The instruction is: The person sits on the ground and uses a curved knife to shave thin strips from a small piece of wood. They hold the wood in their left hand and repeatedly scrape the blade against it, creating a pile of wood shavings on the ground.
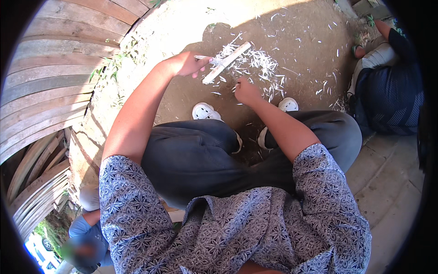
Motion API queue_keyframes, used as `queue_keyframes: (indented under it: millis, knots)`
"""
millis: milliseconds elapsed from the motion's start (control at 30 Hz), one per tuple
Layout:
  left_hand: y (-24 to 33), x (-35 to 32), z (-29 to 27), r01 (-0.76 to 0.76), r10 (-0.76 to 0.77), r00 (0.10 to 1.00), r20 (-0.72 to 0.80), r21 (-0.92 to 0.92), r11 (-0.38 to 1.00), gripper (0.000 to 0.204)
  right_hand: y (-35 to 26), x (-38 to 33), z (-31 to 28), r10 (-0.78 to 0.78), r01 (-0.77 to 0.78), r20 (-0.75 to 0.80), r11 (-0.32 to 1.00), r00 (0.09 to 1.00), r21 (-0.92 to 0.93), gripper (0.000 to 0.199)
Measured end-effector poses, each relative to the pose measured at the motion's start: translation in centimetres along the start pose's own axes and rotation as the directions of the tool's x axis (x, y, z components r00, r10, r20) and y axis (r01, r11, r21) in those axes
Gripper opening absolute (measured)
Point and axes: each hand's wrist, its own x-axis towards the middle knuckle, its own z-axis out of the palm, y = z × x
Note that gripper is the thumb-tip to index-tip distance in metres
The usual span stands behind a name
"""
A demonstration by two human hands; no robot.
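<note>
My left hand reaches forward over the ground, its fingers closed around a thin pale strip that looks like wood. Crossing that strip at a slant is a thicker, flat pale wooden stick, just beyond my left fingertips; I cannot tell whether the hand also touches it. My right hand is a loose fist, lower and to the right of the stick. What its fingers hold, if anything, is hidden. White wood shavings lie heaped under and behind the stick.
White shoes are on my feet, below my hands. Stacked planks line the left side. A person in dark clothing sits close on the right. Another person in blue is at the lower left. Shavings scatter over the dirt ground.
</note>
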Motion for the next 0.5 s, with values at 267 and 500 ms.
queue_keyframes:
  millis: [267, 500]
  knots:
    - [-1.2, 1.3, 0.2, 0.017, -0.007, 0.998, -0.063, 0.159, 0.987, 0.053, 2.1, 2.7, -0.5, -0.051, 0.051, -0.008, 0.988, 0.999, 0.146, 0.042]
    - [0.3, 0.2, -0.6, -0.028, 0.028, 0.999, -0.026, -0.020, 0.999, 0.054, 4.1, 4.1, -2.6, 0.071, -0.039, -0.117, 0.967, 0.991, 0.251, 0.048]
